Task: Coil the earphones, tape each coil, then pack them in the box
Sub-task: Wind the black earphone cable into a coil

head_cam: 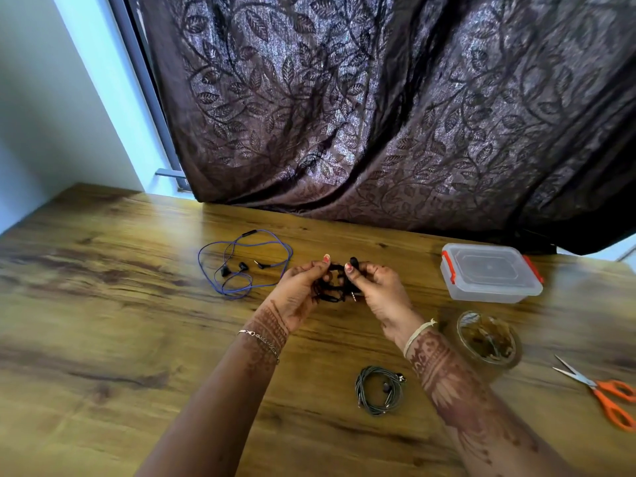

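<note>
My left hand [301,287] and my right hand [377,290] hold a bundle of black earphones [332,287] between them above the middle of the table. Each hand pinches the cable with thumb and fingers, and an earbud sticks up by my right thumb. A blue-corded pair of earphones [241,261] lies loose and uncoiled on the table to the left. A grey coiled pair [378,390] lies near the front, between my forearms. The clear plastic box [490,273] with orange clips stands shut at the right.
A roll of clear tape [488,339] stands in front of the box. Orange-handled scissors [602,394] lie at the far right edge. A dark patterned curtain [378,115] hangs down onto the wooden table [120,304] at the back.
</note>
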